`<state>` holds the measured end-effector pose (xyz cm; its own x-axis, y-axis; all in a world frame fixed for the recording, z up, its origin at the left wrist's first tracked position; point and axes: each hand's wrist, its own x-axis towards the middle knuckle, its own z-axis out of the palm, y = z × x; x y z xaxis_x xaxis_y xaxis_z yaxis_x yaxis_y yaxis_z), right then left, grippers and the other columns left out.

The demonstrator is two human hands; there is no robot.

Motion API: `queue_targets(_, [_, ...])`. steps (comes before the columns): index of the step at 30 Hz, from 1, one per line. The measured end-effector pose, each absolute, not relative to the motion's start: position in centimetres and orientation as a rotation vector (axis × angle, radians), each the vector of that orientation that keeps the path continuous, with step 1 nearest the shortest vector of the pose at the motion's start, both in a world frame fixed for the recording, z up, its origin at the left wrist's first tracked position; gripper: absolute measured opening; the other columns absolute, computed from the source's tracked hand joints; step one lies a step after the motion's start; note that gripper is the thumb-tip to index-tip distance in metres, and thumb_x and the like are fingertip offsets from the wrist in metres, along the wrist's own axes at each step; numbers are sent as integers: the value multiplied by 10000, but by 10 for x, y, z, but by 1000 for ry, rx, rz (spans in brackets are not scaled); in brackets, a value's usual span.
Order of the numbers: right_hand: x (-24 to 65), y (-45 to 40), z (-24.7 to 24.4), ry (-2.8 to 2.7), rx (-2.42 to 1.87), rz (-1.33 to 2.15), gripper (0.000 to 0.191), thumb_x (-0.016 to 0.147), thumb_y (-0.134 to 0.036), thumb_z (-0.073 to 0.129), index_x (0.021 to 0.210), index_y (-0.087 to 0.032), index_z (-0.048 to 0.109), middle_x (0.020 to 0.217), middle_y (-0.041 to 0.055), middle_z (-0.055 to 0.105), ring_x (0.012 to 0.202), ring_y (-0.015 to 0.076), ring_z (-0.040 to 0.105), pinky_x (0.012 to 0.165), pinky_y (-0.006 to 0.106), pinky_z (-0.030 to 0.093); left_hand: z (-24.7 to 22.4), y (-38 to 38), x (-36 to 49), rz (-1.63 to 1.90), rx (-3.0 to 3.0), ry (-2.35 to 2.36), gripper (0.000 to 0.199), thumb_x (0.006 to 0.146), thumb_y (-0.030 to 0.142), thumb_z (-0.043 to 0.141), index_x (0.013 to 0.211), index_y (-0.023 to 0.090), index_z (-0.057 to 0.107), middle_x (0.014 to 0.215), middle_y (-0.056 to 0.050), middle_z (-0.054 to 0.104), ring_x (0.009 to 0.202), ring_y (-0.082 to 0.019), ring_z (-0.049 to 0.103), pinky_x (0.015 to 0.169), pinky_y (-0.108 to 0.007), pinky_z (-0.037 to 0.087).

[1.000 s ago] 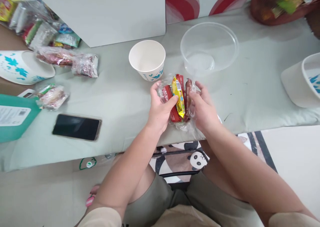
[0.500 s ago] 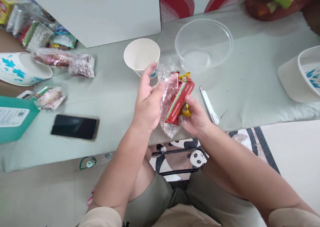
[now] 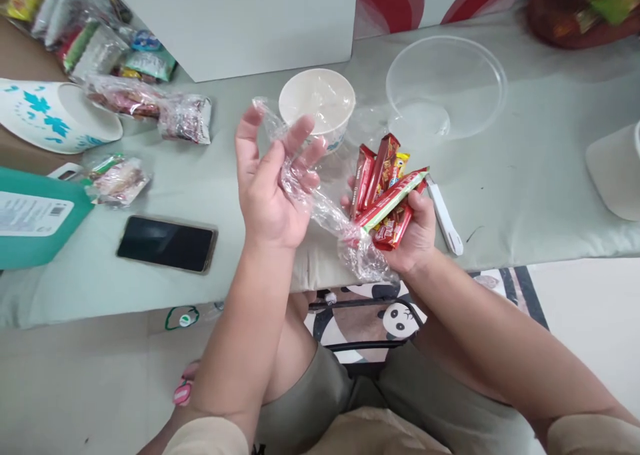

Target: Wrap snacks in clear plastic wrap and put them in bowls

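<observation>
Left of centre, my left hand (image 3: 273, 195) is turned palm up with its fingers curled and spread. A clear plastic wrapper (image 3: 325, 208) is caught among these fingers and stretches across to the other hand. My right hand (image 3: 415, 235) cups a fanned bunch of wrapped snack bars (image 3: 387, 201), mostly red, one with a pale green side and a yellow one partly hidden. Crumpled plastic hangs below the bars. Just behind the hands stand a white paper cup (image 3: 317, 101) and a clear plastic bowl (image 3: 445, 88).
A white box cutter (image 3: 445, 218) lies right of my right hand. To the left are a phone (image 3: 167, 243), a teal container (image 3: 40, 218), snack packs (image 3: 117, 178) and a tipped patterned cup (image 3: 55, 118). Another paper cup (image 3: 617, 171) and a red basket (image 3: 560, 15) stand right.
My left hand has moved left and turned palm up, drawing the plastic wrapper away from the snack bars. The bars have fanned out in my right hand. The camera view has shifted slightly left.
</observation>
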<state>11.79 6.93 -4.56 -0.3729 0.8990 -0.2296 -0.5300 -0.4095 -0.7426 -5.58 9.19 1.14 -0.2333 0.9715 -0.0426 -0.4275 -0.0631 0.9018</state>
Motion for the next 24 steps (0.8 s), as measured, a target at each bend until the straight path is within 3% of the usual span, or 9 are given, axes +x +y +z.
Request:
queue_targets(5, [115, 71, -49, -607, -855, 1873, 483, 735, -671, 622, 1058, -314, 669, 1178, 52, 761, 1360, 408, 593, 1091, 724, 493, 6, 90, -78, 1563, 701, 1066, 479, 1011, 323, 547, 1468, 429, 451, 1211, 16, 751, 1317, -237, 674, 919, -312, 626])
queue_targets(8, [112, 69, -48, -564, -841, 1941, 490, 715, -687, 636, 1037, -317, 657, 1174, 47, 761, 1349, 404, 600, 1058, 726, 517, 9, 84, -77, 1434, 746, 897, 408, 1009, 283, 549, 1398, 404, 526, 1141, 17, 767, 1317, -254, 676, 1012, -399, 612])
queue_targets(11, [109, 65, -49, -610, -854, 1997, 512, 701, -708, 651, 1008, -299, 656, 1101, 72, 776, 1323, 393, 625, 1075, 712, 510, 14, 80, -64, 1383, 732, 676, 379, 1010, 201, 501, 1355, 354, 531, 1083, 12, 780, 1182, -230, 743, 1051, -439, 599])
queue_targets(13, [107, 63, -49, -590, -849, 2005, 491, 703, -688, 677, 996, -295, 664, 1040, 68, 787, 1289, 383, 651, 1086, 690, 513, 17, 79, -54, 1328, 609, 610, 407, 1026, 203, 462, 1401, 359, 483, 1126, 9, 774, 1108, -227, 768, 1026, -471, 614])
queue_targets(15, [104, 62, -49, -492, -790, 2026, 456, 700, -631, 727, 1008, -298, 681, 1010, 40, 795, 1231, 353, 689, 1093, 639, 533, 20, 80, -46, 1290, 458, 638, 458, 1062, 227, 385, 1492, 382, 404, 1294, 10, 731, 1179, -244, 749, 1022, -490, 617])
queue_targets(19, [100, 62, -44, -239, -648, 2087, 392, 652, -472, 845, 974, -297, 705, 940, -21, 803, 1015, 272, 759, 1074, 535, 579, 26, 84, -45, 1398, 290, 685, 497, 1106, 214, 261, 1573, 370, 333, 1731, 38, 340, 1495, -258, 502, 1154, -451, 537])
queue_targets(21, [99, 63, -41, -160, -621, 2114, 437, 611, -447, 874, 984, -293, 706, 980, -21, 807, 996, 282, 759, 1043, 559, 591, 26, 86, -55, 1468, 248, 647, 419, 1121, 243, 283, 1479, 355, 469, 1773, 104, 171, 1577, -225, 365, 1214, -446, 484])
queue_targets(24, [99, 64, -39, -114, -617, 2132, 493, 593, -454, 882, 1019, -287, 698, 1026, -11, 799, 1016, 290, 748, 1009, 586, 598, 24, 88, -74, 1586, 232, 586, 393, 1129, 242, 290, 1142, 308, 677, 1717, 256, 99, 1632, -84, 160, 1288, -415, 391])
